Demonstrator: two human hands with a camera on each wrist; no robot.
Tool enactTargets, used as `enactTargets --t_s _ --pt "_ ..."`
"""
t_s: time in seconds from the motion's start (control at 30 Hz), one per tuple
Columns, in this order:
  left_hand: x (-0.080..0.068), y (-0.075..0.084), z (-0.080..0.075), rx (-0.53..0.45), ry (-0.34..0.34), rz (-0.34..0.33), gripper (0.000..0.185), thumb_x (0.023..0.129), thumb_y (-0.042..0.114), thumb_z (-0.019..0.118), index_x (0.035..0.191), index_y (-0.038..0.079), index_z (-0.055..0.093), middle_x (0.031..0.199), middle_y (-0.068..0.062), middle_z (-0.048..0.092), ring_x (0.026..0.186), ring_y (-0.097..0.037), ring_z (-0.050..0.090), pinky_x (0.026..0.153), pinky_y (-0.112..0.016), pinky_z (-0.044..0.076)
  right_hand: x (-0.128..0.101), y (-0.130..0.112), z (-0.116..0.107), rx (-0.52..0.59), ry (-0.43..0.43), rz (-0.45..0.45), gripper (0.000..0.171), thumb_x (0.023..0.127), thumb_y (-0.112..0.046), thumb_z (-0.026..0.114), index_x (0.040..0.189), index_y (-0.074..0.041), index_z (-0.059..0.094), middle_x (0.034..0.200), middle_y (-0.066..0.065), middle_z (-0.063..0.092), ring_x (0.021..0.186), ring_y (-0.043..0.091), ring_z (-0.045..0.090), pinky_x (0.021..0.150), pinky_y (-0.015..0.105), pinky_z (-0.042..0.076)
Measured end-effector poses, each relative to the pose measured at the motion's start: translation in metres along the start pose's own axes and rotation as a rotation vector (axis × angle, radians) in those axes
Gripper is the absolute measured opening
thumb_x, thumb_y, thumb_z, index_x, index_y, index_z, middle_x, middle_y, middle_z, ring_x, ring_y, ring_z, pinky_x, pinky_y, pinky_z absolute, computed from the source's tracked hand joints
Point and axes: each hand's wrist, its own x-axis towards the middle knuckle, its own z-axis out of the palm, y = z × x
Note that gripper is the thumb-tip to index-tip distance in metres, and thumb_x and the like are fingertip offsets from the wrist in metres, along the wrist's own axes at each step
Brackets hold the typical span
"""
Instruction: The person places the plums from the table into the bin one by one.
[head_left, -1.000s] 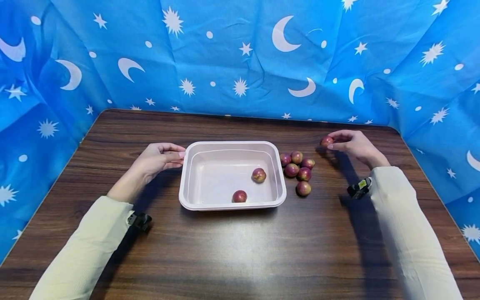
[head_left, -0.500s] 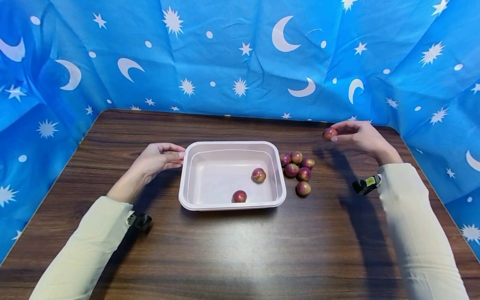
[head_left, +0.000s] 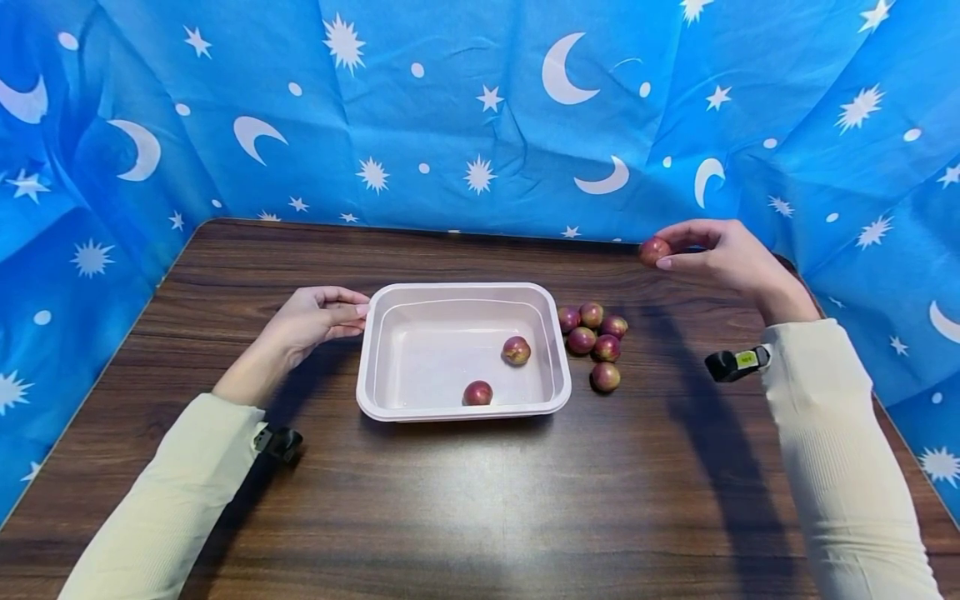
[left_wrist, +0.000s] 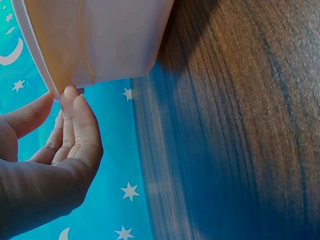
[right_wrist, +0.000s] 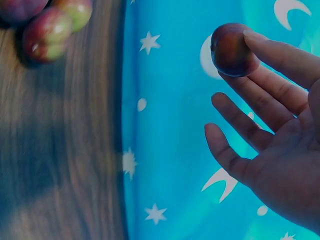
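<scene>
A white rectangular plastic tub (head_left: 420,412) stands mid-table with two reddish plums inside, one plum (head_left: 516,351) toward the right and another plum (head_left: 477,393) at the front. My left hand (head_left: 311,323) pinches the tub's rim at its left back corner; the left wrist view shows the thumb and fingertips at the rim (left_wrist: 45,75). Raised over the back right of the table, my right hand (head_left: 723,257) pinches a plum (head_left: 655,251) between thumb and fingers. In the right wrist view that plum (right_wrist: 232,50) sits at the fingertips, the other fingers loosely spread.
Several plums (head_left: 581,340) cluster against the tub's right side, with one plum (head_left: 605,377) a little apart at the front. A blue curtain (head_left: 480,108) with moons and stars stands behind the brown wooden table (head_left: 480,517).
My right hand has lifted its plum up and away from the table, moving slightly back and to the right. The left hand, tub and other plums stay in place.
</scene>
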Motion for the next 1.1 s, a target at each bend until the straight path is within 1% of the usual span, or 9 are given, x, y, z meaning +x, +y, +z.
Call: enactTargets --t_s 0.17,0.47,0.6,0.83,0.97,1.1 --pt "0.001 -0.002 0.000 -0.001 0.003 0.008 0.030 0.091 0.000 0.052 0.115 -0.016 0.045 0.082 0.003 0.062 0.073 -0.009 0.062 0.079 -0.030 0.053 -0.002 -0.016 0.003 0.003 -0.006 -0.044 0.045 0.084 -0.034 0.066 0.120 -0.009 0.058 0.111 0.008 0.059 0.101 0.021 0.045 0.080 0.038 0.036" --pt "0.001 -0.003 0.000 -0.004 0.005 0.008 0.030 0.091 -0.001 0.051 0.116 -0.016 0.044 0.082 0.003 0.062 0.073 -0.008 0.061 0.079 -0.030 0.053 0.000 -0.034 0.014 -0.014 -0.015 -0.124 0.040 0.084 -0.030 0.067 0.117 -0.009 0.061 0.109 0.007 0.061 0.098 0.019 0.048 0.079 0.034 0.039" --pt "0.000 -0.002 0.000 0.000 0.008 0.003 0.031 0.091 0.000 0.052 0.117 -0.016 0.044 0.082 0.003 0.062 0.073 -0.008 0.062 0.080 -0.031 0.052 0.002 -0.038 0.020 -0.014 -0.028 -0.136 0.039 0.083 -0.031 0.068 0.115 -0.011 0.062 0.108 0.006 0.062 0.098 0.018 0.049 0.079 0.033 0.041" --pt "0.000 -0.002 0.000 0.002 0.006 0.005 0.032 0.091 0.000 0.052 0.117 -0.016 0.044 0.082 0.003 0.062 0.073 -0.008 0.062 0.082 -0.033 0.052 0.002 -0.049 0.028 -0.005 -0.068 -0.168 0.036 0.082 -0.026 0.069 0.114 -0.011 0.062 0.107 0.005 0.063 0.097 0.016 0.051 0.076 0.025 0.044" --pt "0.000 -0.002 0.000 -0.004 0.004 0.007 0.031 0.091 -0.001 0.052 0.117 -0.016 0.044 0.082 0.003 0.062 0.073 -0.008 0.062 0.081 -0.032 0.052 0.001 -0.056 0.032 0.011 -0.091 -0.173 0.036 0.082 -0.026 0.070 0.114 -0.010 0.063 0.107 0.005 0.063 0.098 0.016 0.052 0.076 0.024 0.045" --pt "0.000 -0.002 0.000 -0.006 0.005 0.007 0.031 0.091 0.000 0.052 0.117 -0.016 0.044 0.082 0.003 0.062 0.072 -0.008 0.061 0.079 -0.030 0.053 0.003 -0.059 0.037 0.013 -0.103 -0.208 0.034 0.082 -0.024 0.070 0.112 -0.010 0.063 0.105 0.004 0.064 0.097 0.015 0.053 0.075 0.024 0.045"
